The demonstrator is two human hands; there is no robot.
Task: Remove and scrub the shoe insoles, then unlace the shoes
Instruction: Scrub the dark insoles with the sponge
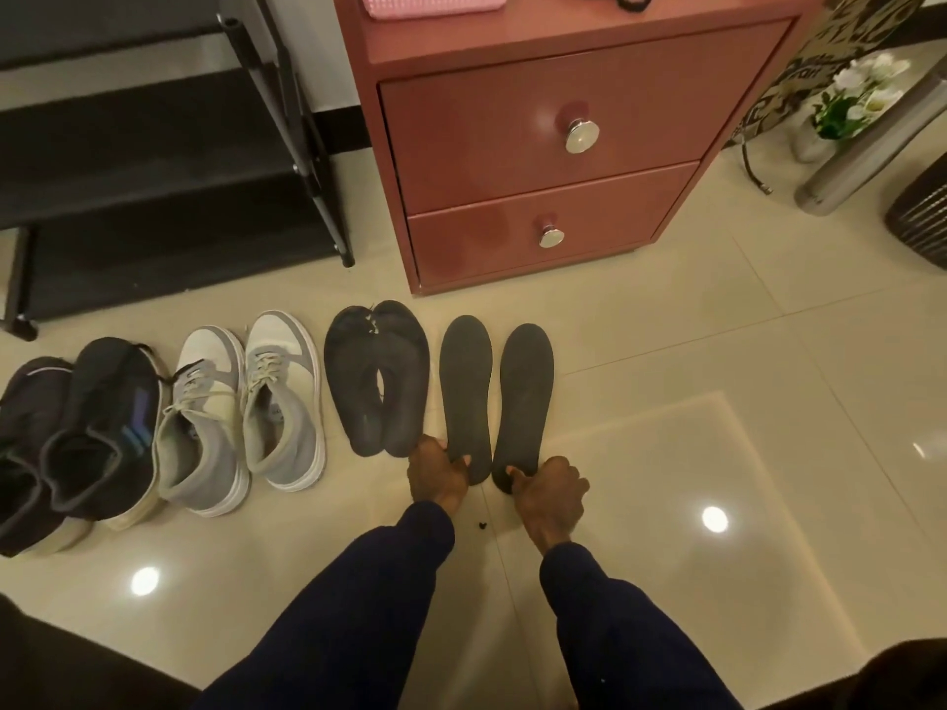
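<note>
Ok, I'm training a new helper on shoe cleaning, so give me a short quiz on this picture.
1. True or false: the white and grey shoes have already been unlaced.
2. How many insoles lie on the floor? A) two B) four C) six
3. Fill in: the left hand and the right hand each pinch the ___ end of an insole.

Key: 1. False, the laces are still threaded. 2. B. 3. heel.
</note>
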